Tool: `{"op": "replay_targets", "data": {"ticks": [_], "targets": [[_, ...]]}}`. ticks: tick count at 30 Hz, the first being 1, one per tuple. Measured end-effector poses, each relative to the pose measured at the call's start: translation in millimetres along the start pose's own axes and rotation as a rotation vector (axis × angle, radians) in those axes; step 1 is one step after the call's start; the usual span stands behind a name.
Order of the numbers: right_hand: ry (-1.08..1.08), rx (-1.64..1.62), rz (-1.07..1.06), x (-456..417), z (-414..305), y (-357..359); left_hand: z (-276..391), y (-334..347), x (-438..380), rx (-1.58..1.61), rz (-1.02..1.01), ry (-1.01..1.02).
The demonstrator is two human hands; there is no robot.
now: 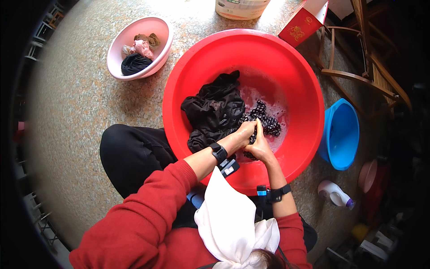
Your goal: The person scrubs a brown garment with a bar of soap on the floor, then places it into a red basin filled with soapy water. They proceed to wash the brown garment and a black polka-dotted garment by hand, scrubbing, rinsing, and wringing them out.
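Note:
A large red plastic basin (282, 60) with sudsy water stands before me. My left hand (247, 132) and my right hand (260, 146) meet near its middle, both gripping a black cloth with white dots (268, 122). Parts of that cloth spread beyond my fingers into the suds, and what lies under my palms is hidden. Left of my hands, a wet black garment (215, 111) lies bunched against the basin's side, partly beneath my left forearm. Each wrist wears a black strap with a small device.
A pink basin (116, 43) with bunched cloths stands upper left. Around the red basin's far and right sides are a tub (242, 11), a red box (299, 28), a wooden chair (349, 74), a blue basin (344, 134) and a white plastic bottle (334, 193).

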State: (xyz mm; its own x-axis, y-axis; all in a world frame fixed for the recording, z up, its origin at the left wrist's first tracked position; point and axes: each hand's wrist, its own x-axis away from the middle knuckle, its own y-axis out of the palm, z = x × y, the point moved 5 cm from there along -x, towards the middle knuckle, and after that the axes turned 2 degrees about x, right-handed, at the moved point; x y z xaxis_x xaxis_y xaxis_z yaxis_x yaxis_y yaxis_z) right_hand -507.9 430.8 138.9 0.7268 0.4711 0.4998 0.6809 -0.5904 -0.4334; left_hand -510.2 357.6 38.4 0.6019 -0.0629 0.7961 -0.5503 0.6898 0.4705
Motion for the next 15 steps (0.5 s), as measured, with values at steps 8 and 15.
{"op": "replay_targets", "data": {"ticks": [8, 15], "targets": [[-0.287, 0.06, 0.302, 15, -31, 4, 16, -4, 25, 0.283, -0.056, -0.248], [-0.343, -0.074, 0.436, 23, -43, 13, 9, -11, 56, -0.003, -0.139, 0.044]]}}
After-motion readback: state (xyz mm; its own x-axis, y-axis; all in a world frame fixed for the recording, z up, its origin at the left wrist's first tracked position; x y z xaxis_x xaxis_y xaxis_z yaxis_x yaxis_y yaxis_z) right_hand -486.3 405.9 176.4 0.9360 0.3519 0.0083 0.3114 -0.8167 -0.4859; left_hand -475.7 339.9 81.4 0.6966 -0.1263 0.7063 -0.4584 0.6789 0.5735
